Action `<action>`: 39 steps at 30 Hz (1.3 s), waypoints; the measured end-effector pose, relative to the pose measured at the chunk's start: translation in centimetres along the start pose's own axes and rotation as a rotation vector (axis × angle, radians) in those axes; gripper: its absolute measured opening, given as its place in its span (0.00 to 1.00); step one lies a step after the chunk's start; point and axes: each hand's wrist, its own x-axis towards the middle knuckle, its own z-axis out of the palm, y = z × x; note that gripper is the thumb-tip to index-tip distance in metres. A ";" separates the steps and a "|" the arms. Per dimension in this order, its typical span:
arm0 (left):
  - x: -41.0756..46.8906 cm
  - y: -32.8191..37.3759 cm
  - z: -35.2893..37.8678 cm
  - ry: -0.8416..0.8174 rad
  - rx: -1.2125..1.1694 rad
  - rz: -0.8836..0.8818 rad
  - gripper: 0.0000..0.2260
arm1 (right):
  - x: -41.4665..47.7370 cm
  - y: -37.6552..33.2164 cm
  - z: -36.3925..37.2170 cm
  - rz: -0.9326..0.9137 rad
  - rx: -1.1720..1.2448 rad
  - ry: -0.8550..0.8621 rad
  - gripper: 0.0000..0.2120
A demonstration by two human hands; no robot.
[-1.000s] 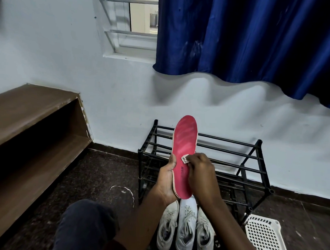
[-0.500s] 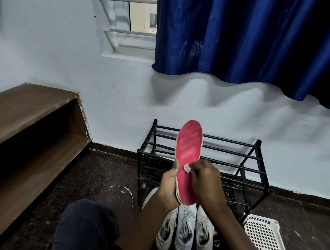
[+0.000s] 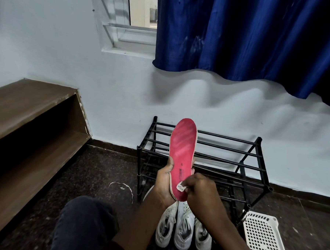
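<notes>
Your left grip (image 3: 164, 184) is curling round the heel half of the insole (image 3: 183, 145). The thumb is lying along the left edge and the fingertips (image 3: 193, 160) are peeking past the right edge. It is holding the insole upright in front of you, red face toward you and toe end pointing up.

Your right grip (image 3: 200, 191) is pinching a small white wipe (image 3: 180, 187) between thumb and fingers. It is pressing the wipe on the red face near the heel, just beside your left palm.

Right under both grips, three white shoes (image 3: 183, 229) are lying side by side on the dark floor (image 3: 100, 169). Behind the insole a black rack (image 3: 235, 153) is standing against the wall (image 3: 68, 62), and the insole's toe end is rising in front of its top bars.

A white basket (image 3: 261, 237) is sitting on the floor to the right of the shoes, near the rack's front leg. Your knee (image 3: 84, 222) in dark cloth is showing at lower left.

Further left, a brown shelf (image 3: 27, 106) is running along the wall. Above the rack, a blue curtain (image 3: 241, 33) is hanging over part of a window (image 3: 127, 17).
</notes>
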 end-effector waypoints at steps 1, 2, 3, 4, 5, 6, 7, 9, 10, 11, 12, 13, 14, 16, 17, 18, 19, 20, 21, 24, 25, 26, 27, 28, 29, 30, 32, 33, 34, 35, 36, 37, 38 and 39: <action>0.0 -0.1 0.0 -0.009 -0.016 -0.002 0.31 | 0.1 -0.1 -0.1 0.001 -0.004 0.025 0.11; -0.1 -0.2 0.1 -0.026 -0.025 -0.010 0.31 | 0.4 -0.2 -0.2 0.000 -0.017 0.063 0.10; -0.3 -0.4 0.3 -0.046 -0.021 -0.018 0.31 | 0.8 -0.3 -0.4 -0.002 -0.039 0.106 0.10; -0.5 -0.5 0.5 -0.064 -0.010 -0.024 0.31 | 1.4 -0.4 -0.7 -0.009 -0.065 0.152 0.10; -0.6 -0.7 0.7 -0.070 0.003 -0.027 0.30 | 2.1 -0.5 -0.9 -0.015 -0.080 0.201 0.09; -0.7 -0.8 0.9 -0.064 0.009 -0.028 0.29 | 2.7 -0.6 -1.1 -0.017 -0.084 0.245 0.09; -0.8 -0.8 0.9 -0.063 0.006 -0.023 0.28 | 3.2 -0.7 -1.2 -0.018 -0.080 0.280 0.09; -1.0 -0.4 1.0 -0.073 -0.018 -0.015 0.28 | 3.5 -0.8 -0.8 -0.034 -0.065 0.303 0.08; -1.0 -0.2 0.9 -0.075 -0.024 -0.015 0.29 | 3.4 -0.8 -0.5 -0.052 -0.050 0.295 0.08; -0.8 0.1 0.6 -0.069 -0.031 -0.019 0.30 | 3.0 -0.8 -0.1 -0.069 -0.029 0.274 0.08; -0.8 0.4 0.5 -0.059 -0.032 -0.030 0.31 | 2.5 -0.8 0.2 -0.081 -0.001 0.239 0.09; -0.7 0.6 0.2 -0.045 -0.023 -0.037 0.31 | 1.8 -0.7 0.6 -0.098 0.021 0.193 0.11; -0.5 0.7 0.0 -0.025 -0.014 -0.035 0.31 | 1.0 -0.6 1.1 -0.127 0.026 0.150 0.13; -0.3 0.5 -0.5 0.000 0.001 -0.004 0.28 | -0.6 -0.2 1.8 -0.173 0.015 0.081 0.16; -0.3 0.3 -0.7 0.006 -0.001 0.012 0.27 | -1.2 0.0 1.9 -0.179 0.022 0.041 0.17; -0.4 0.0 -0.7 -0.003 -0.012 0.020 0.26 | -1.7 0.2 1.6 -0.174 0.042 -0.005 0.18; -0.4 -0.2 -0.8 -0.016 -0.016 0.024 0.26 | -1.8 0.3 1.0 -0.152 0.062 -0.052 0.19; -0.5 -0.2 -0.8 -0.041 -0.011 0.022 0.27 | -1.7 0.1 0.2 -0.113 0.088 -0.096 0.19; -0.7 -0.3 -0.8 -0.076 -0.006 0.013 0.28 | -1.5 -0.2 -0.8 -0.058 0.152 -0.126 0.19; -0.8 -0.2 -0.9 -0.178 0.030 -0.009 0.27 | -0.3 -1.1 -3.0 0.070 0.443 0.009 0.14; -0.9 -0.2 -0.9 -0.209 0.021 -0.004 0.28 | 0.3 -1.1 -3.1 0.065 0.431 0.081 0.10; -1.0 -0.1 -0.7 -0.217 -0.006 0.004 0.29 | 0.9 -1.2 -3.0 0.047 0.372 0.122 0.08; -1.0 -0.2 -0.6 -0.204 -0.032 0.011 0.30 | 1.4 -1.2 -2.6 0.021 0.304 0.137 0.08; -0.9 -0.2 -0.6 -0.200 -0.059 0.009 0.32 | 1.7 -1.3 -2.0 -0.015 0.231 0.147 0.08; -0.8 -0.3 -0.5 -0.205 -0.065 0.004 0.35 | 2.0 -1.4 -1.2 -0.069 0.156 0.164 0.09; -0.8 -0.2 -0.2 -0.222 -0.064 -0.007 0.38 | 2.1 -1.6 -0.4 -0.125 0.090 0.173 0.10; -0.5 0.0 0.0 -0.218 -0.051 -0.010 0.40 | 1.6 -1.9 1.0 -0.211 0.019 0.158 0.13; -0.2 0.2 -0.1 -0.203 -0.057 0.001 0.38 | 1.1 -1.8 1.5 -0.247 0.008 0.152 0.13; -0.1 0.3 -0.2 -0.201 -0.066 0.006 0.35 | 0.5 -1.6 1.9 -0.283 0.006 0.144 0.14; -0.1 0.4 -0.2 -0.206 -0.064 0.008 0.32 | -0.1 -1.3 2.1 -0.313 0.012 0.135 0.14; -0.1 0.5 -0.2 -0.209 -0.055 0.006 0.31 | -0.8 -0.9 2.2 -0.335 0.019 0.120 0.15; -0.1 0.5 -0.3 -0.200 -0.049 0.003 0.32 | -1.3 -0.4 2.3 -0.357 0.025 0.100 0.16; -0.1 0.5 -0.4 -0.188 -0.049 -0.007 0.32 | -1.7 0.1 2.3 -0.384 0.022 0.072 0.17; -0.1 0.3 -0.7 -0.166 -0.049 -0.019 0.33 | -1.9 0.4 2.2 -0.408 0.014 0.038 0.17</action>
